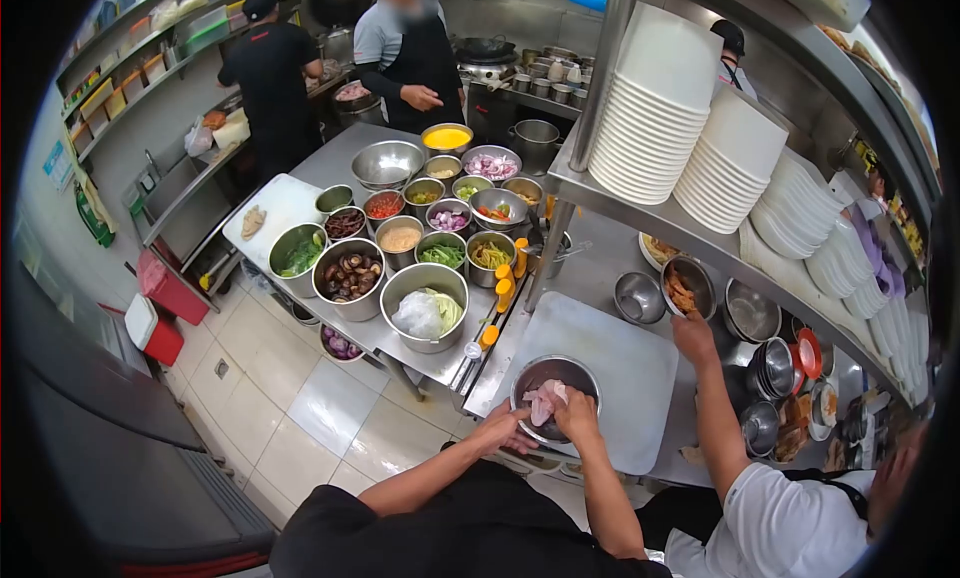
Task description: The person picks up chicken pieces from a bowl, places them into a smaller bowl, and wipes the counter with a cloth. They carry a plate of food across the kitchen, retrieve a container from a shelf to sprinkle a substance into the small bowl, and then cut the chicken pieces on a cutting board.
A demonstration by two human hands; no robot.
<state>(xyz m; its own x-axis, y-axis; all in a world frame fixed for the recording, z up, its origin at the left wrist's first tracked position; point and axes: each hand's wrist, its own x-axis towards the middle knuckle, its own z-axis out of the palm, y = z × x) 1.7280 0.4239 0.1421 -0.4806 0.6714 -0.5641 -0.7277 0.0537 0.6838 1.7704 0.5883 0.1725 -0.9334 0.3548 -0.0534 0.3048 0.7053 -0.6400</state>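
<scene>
My left hand [503, 429] grips the rim of a steel bowl [577, 371] at its left side. Inside that bowl, the fingers of my right hand [577, 418] are closed on a piece of pale pink raw meat [544, 402]. The bowl rests near the front edge of a white cutting board [628, 388]. To the right, a co-worker's hand [693, 338] holds a smaller steel bowl [703, 288] with orange-brown food in it. My right fingertips are partly hidden by the meat and the hand itself.
Left of the board stand several steel containers, among them a large pot [428, 346] of cut vegetables and one of mushrooms [345, 300]. Yellow-capped bottles [504, 294] line the gap. Stacked white bowls [650, 113] fill the overhead shelf [660, 213]. More people stand at the back.
</scene>
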